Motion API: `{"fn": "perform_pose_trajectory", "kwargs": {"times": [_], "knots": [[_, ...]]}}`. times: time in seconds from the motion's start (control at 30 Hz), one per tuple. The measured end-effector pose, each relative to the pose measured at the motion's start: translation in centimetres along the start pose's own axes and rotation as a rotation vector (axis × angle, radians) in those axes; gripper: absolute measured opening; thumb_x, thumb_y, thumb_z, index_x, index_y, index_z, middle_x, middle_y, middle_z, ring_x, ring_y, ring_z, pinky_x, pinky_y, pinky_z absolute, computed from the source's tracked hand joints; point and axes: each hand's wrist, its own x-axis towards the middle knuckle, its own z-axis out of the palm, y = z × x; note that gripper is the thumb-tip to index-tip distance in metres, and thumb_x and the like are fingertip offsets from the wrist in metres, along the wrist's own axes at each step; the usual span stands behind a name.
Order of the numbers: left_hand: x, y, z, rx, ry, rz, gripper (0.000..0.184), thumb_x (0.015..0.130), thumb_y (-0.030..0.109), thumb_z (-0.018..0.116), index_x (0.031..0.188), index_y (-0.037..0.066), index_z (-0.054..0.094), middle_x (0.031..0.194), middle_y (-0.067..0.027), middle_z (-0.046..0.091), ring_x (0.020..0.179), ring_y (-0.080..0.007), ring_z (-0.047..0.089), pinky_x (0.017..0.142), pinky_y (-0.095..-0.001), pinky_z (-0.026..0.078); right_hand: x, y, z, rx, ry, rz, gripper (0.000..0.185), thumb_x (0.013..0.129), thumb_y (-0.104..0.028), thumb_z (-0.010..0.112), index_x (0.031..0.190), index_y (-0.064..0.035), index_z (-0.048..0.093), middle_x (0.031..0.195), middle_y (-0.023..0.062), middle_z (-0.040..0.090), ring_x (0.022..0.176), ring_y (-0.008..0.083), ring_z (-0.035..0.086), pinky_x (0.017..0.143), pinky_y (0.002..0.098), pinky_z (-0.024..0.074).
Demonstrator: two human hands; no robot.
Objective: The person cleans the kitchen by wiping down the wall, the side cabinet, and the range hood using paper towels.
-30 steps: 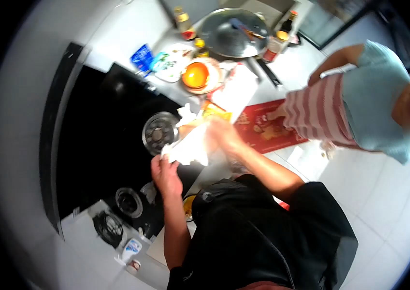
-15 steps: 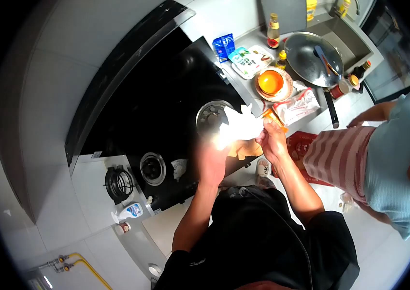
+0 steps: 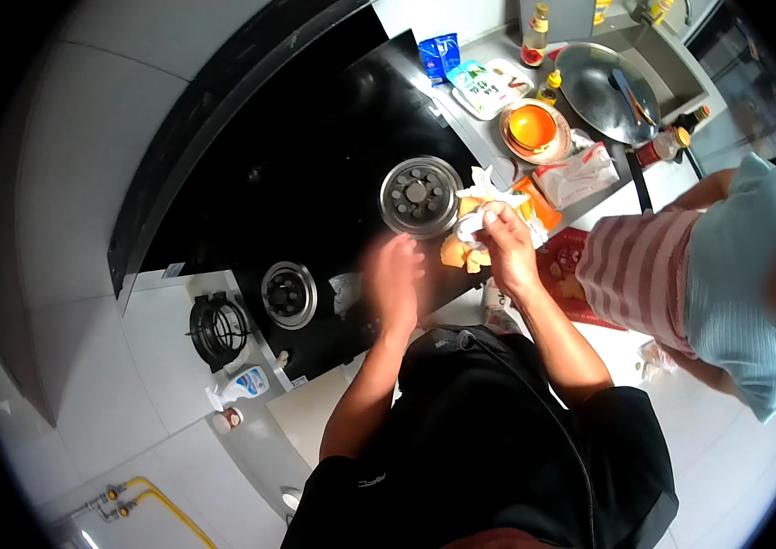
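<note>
My right hand is closed on a crumpled white paper tissue, pinched between thumb and fingers. Around and behind it lies crumpled yellowish material at the edge of the black gas stove; whether the right hand touches it I cannot tell. My left hand is over the stove, smeared by motion, its fingers looking partly spread and nothing visible in them. Beyond the hands sits a bare round burner. A second burner and a crumpled whitish piece lie left of my left hand.
A black pan support and a spray bottle stand at left. Along the right counter are orange bowls, a packaged tray, a large lidded pan and bottles. Another person stands at right.
My hands have come apart; the left has drawn back from the white tissue. The tissue has shifted off the burner, now uncovered, and bunches up at my right hand.
</note>
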Motion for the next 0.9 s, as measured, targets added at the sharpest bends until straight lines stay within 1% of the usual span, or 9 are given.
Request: {"fn": "perform_pose_trajectory", "kwargs": {"times": [0.1, 0.13, 0.3, 0.4, 0.53, 0.57, 0.73, 0.83, 0.9], "knots": [[0.1, 1.3, -0.6, 0.187, -0.203, 0.026, 0.044, 0.103, 0.025, 0.056, 0.141, 0.002, 0.051, 0.125, -0.01, 0.061, 0.095, -0.013, 0.063, 0.073, -0.0243, 0.049, -1.2, 0.7, 1.6, 0.052, 0.003, 0.136, 0.016, 0.103, -0.025, 0.056, 0.108, -0.0097, 0.057, 0.094, 0.0007, 0.062, 0.082, 0.0121, 0.063, 0.076, 0.0268, 0.0514], [0.2, 1.3, -0.7, 0.257, -0.201, 0.06, 0.042, 0.098, 0.018, 0.058, 0.137, 0.006, 0.057, 0.115, -0.0081, 0.07, 0.087, -0.0122, 0.067, 0.074, -0.027, 0.053, -1.5, 0.7, 2.1, 0.09, -0.03, 0.138, 0.016, 0.103, -0.025, 0.057, 0.109, -0.0096, 0.056, 0.094, 0.0, 0.062, 0.081, 0.0124, 0.064, 0.075, 0.0267, 0.0515], [1.3, -0.2, -3.2, 0.391, -0.318, -0.053, 0.039, 0.098, 0.029, 0.056, 0.132, 0.011, 0.063, 0.093, -0.0033, 0.07, 0.074, -0.0124, 0.061, 0.072, -0.0293, 0.049, -1.8, 2.2, 3.1, 0.336, -0.12, 0.21, 0.016, 0.102, -0.02, 0.058, 0.112, -0.0077, 0.059, 0.097, -0.0011, 0.062, 0.079, 0.0082, 0.063, 0.072, 0.0228, 0.0496], [2.0, -2.4, -4.1, 0.384, -0.385, -0.027, 0.038, 0.099, 0.029, 0.054, 0.127, 0.006, 0.065, 0.095, -0.009, 0.071, 0.081, -0.0188, 0.064, 0.078, -0.0334, 0.049, -1.9, 2.5, 3.1, 0.417, -0.192, 0.203, 0.02, 0.103, -0.025, 0.055, 0.109, -0.0059, 0.057, 0.098, 0.0044, 0.066, 0.09, 0.0135, 0.065, 0.084, 0.0319, 0.0533], [1.8, -1.3, -4.6, 0.525, -0.481, 0.024, 0.039, 0.099, 0.03, 0.051, 0.119, 0.002, 0.067, 0.104, -0.0179, 0.07, 0.097, -0.0277, 0.066, 0.089, -0.0373, 0.048, -1.5, 2.8, 2.4, 0.512, -0.138, 0.248, 0.021, 0.104, -0.023, 0.054, 0.111, -0.0043, 0.057, 0.097, 0.0061, 0.066, 0.086, 0.0167, 0.066, 0.082, 0.033, 0.054], [1.6, -1.0, -3.9, 0.41, -0.476, 0.011, 0.034, 0.098, 0.027, 0.054, 0.115, 0.001, 0.068, 0.108, -0.0179, 0.069, 0.1, -0.026, 0.066, 0.09, -0.0361, 0.048, -1.2, 2.9, 2.3, 0.533, -0.162, 0.23, 0.02, 0.104, -0.022, 0.054, 0.112, -0.0044, 0.057, 0.097, 0.006, 0.067, 0.086, 0.0171, 0.067, 0.082, 0.0318, 0.0545], [1.6, 0.7, -1.8, 0.253, -0.506, -0.003, 0.025, 0.092, 0.018, 0.06, 0.107, -0.001, 0.068, 0.105, -0.0158, 0.069, 0.096, -0.0243, 0.066, 0.086, -0.0351, 0.049, -0.2, 2.5, 1.6, 0.514, -0.144, 0.203, 0.019, 0.103, -0.023, 0.054, 0.111, -0.0058, 0.058, 0.098, 0.0046, 0.067, 0.09, 0.0143, 0.068, 0.083, 0.0278, 0.0544], [3.0, 0.4, -2.5, 0.865, -0.494, 0.077, 0.021, 0.091, 0.012, 0.059, 0.105, -0.001, 0.068, 0.104, -0.0165, 0.069, 0.092, -0.0212, 0.067, 0.079, -0.0324, 0.05, 0.1, 2.1, 0.4, 0.282, 0.047, 0.223, 0.019, 0.103, -0.025, 0.056, 0.107, -0.0065, 0.059, 0.096, 0.0048, 0.066, 0.083, 0.0138, 0.066, 0.079, 0.0277, 0.054], [3.5, -0.6, -2.6, 0.719, -0.449, 0.002, 0.021, 0.092, 0.011, 0.058, 0.105, -0.002, 0.068, 0.101, -0.0146, 0.07, 0.088, -0.0191, 0.066, 0.078, -0.0312, 0.05, 0.5, 2.3, -1.5, 0.145, 0.15, 0.238, 0.018, 0.102, -0.024, 0.056, 0.106, -0.0066, 0.06, 0.095, 0.0039, 0.066, 0.082, 0.0135, 0.065, 0.077, 0.0271, 0.0534]]}}
